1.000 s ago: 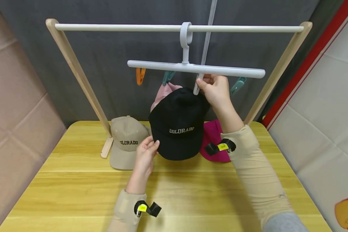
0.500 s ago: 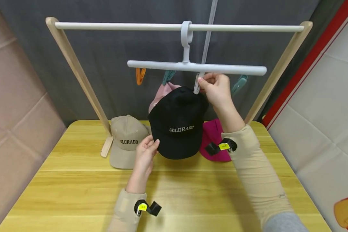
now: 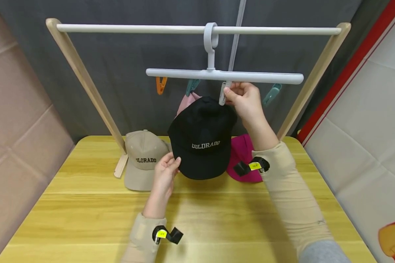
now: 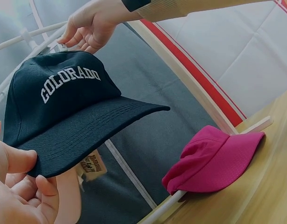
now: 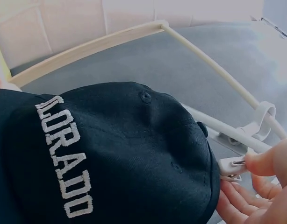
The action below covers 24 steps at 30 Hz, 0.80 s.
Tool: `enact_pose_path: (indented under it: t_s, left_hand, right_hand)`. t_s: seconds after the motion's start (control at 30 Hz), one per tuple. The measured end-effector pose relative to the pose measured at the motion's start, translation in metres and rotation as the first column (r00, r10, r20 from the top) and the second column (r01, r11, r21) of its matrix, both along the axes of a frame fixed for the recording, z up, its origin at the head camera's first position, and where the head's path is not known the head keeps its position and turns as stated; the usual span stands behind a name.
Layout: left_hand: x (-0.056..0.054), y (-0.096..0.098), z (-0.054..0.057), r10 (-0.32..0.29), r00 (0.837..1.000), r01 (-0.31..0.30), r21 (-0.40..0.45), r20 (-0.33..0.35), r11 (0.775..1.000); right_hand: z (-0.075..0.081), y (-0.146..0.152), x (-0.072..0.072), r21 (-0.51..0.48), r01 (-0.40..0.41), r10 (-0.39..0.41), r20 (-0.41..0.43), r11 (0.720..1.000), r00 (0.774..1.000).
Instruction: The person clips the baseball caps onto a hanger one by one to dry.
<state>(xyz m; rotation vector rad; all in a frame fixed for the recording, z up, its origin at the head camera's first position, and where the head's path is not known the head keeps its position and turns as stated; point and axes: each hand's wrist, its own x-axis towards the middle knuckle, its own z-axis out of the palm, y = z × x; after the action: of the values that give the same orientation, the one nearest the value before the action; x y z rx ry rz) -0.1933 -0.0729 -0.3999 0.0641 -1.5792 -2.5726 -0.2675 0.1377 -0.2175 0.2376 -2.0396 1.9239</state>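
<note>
Judging by how things lie, the work looks partway along: a pink item [image 3: 187,102] (mostly hidden, probably a cap) already hangs from the teal clip [image 3: 192,86] on the white hanger [image 3: 174,73], while the beige cap [image 3: 143,146] and the magenta cap [image 3: 241,148] sit unclipped on the bench [image 3: 197,226] and seem to be what is left, with an orange clip [image 3: 161,85] and a second teal clip [image 3: 272,94] holding nothing visible. The black cap [image 3: 202,122] is the piece in hand, held above the bench below the middle of the hanger. The right hand [image 3: 247,100] pinches the white clip [image 3: 222,94] between thumb and fingers, and that clip meets the edge of the crown; whether it has bitten on the cloth I cannot tell. The left hand [image 3: 165,173] has its thumb and curled fingers closed on a side edge of the brim. The cap points brim downward with its lettering facing the person, and its long axis, crown to brim edge, runs nearly upright in the head view, its lower end leaning slightly towards the left hand.
</note>
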Motion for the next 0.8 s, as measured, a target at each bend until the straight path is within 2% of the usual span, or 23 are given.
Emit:
enact_pose_path:
  t_s: [0.17, 0.4, 0.8]
  left_hand:
    - [-0.0007, -0.0009, -0.0007, -0.003, 1.0, 0.003, 0.002, -0.004, 1.0]
    - [-0.0002, -0.0003, 0.0001, 0.003, 1.0, -0.003, 0.004, -0.002, 1.0]
    - [-0.0001, -0.0004, -0.0006, 0.007, 1.0, -0.007, -0.009, 0.006, 1.0]
  right_hand:
    - [0.0009, 0.0019, -0.0019, 0.002, -0.031, 0.03, 0.06, 1.0, 0.998]
    - [0.0037, 0.0032, -0.0009, 0.073, -0.062, 0.054, 0.104, 0.995, 0.993]
    - [0.0024, 0.001, -0.0006, 0.046, -0.049, 0.046, 0.07, 0.998, 0.997]
